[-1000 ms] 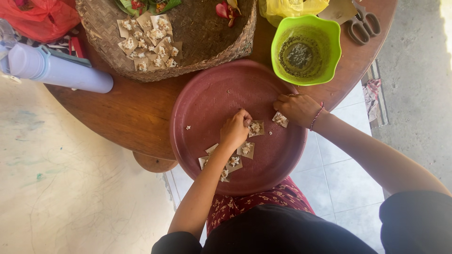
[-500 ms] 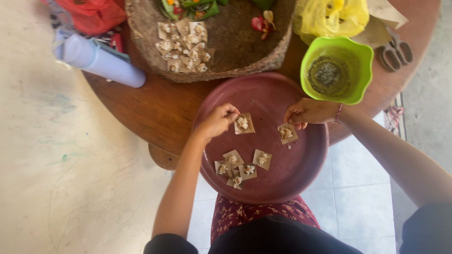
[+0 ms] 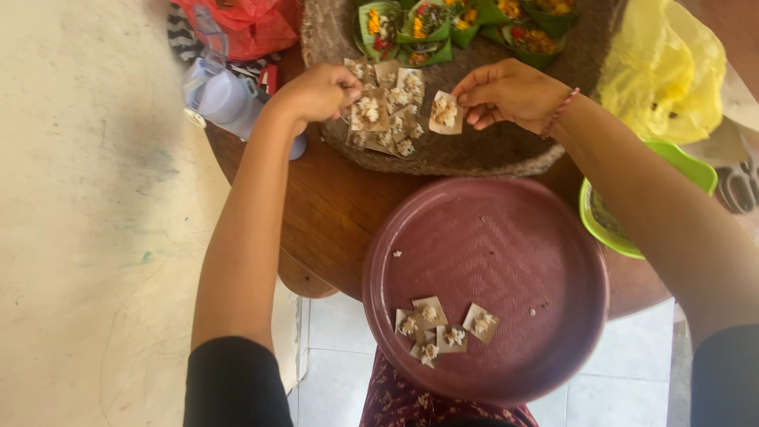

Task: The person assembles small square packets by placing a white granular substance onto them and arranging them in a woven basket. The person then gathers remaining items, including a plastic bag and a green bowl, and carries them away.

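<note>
Up at the woven basket [image 3: 506,150], both hands at work. Left hand [image 3: 316,91] over the basket's left edge, fingers [image 3: 346,88] pinched together on a small tan square [image 3: 369,112] topped with white grains. Right hand [image 3: 512,93] just beside it over the basket's middle, fingers [image 3: 468,96] pinched on a second square [image 3: 444,112] of the same kind, held slightly tilted. Between and below the two, a heap of like squares [image 3: 399,130] lying on the basket floor, the left-hand square touching or nearly touching it; cannot tell which. Farther back in the basket, green leaf trays [image 3: 443,24] with orange and red flowers.

Nearer the body, a round maroon tray [image 3: 506,237], on the wooden table [image 3: 332,213] and jutting over its edge, with a cluster of five or so squares [image 3: 439,326] near its near rim and a few loose grains well apart from them. Right of the tray, a green bowl [image 3: 688,170], partly hidden by the right forearm. Behind that, a yellow bag [image 3: 664,71] and scissors [image 3: 739,186] at the frame edge. Left of the basket, a pale lilac bottle [image 3: 225,95] and a red bag [image 3: 245,24]. Pink cord bracelet [image 3: 560,111] on the right wrist.
</note>
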